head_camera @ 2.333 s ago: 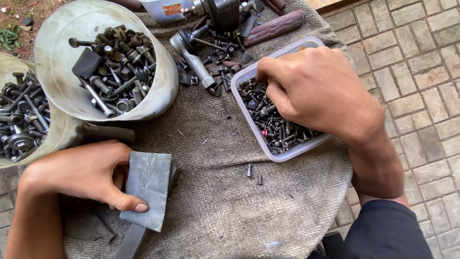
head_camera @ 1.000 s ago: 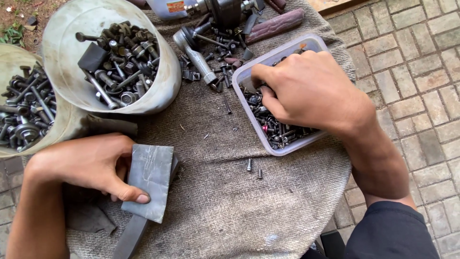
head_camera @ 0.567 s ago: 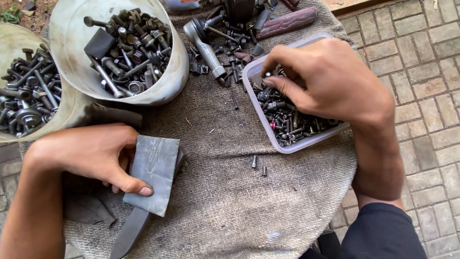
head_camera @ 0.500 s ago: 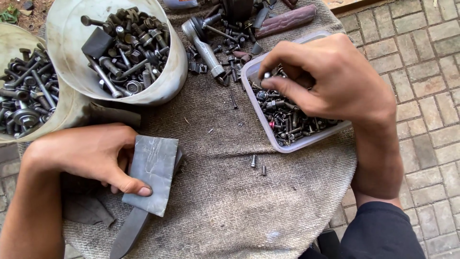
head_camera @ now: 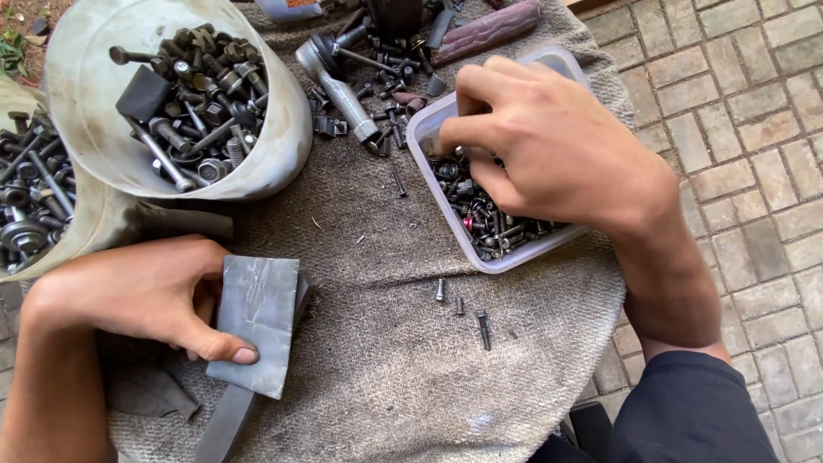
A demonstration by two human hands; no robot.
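Note:
My left hand (head_camera: 150,296) grips a flat grey metal plate (head_camera: 257,321) at the lower left, thumb pressed on its face; a dark strip sticks out below it. My right hand (head_camera: 549,146) reaches into a clear plastic tub (head_camera: 429,141) of small dark screws and bolts (head_camera: 493,223). Its fingers are curled down among them; whether they pinch one is hidden. Three loose bolts (head_camera: 463,307) lie on the burlap cloth (head_camera: 386,377) just below the tub.
Two pale metal bowls of larger bolts and nuts stand at the upper left (head_camera: 171,94) and far left (head_camera: 34,206). A tie-rod end (head_camera: 339,81), scattered hardware and a dark red handle (head_camera: 489,30) lie at the top. Brick paving (head_camera: 754,171) borders the right.
The view has shifted downward. My right hand keeps stirring through the tub's screws, fingers curling further in. My left hand stays on the plate.

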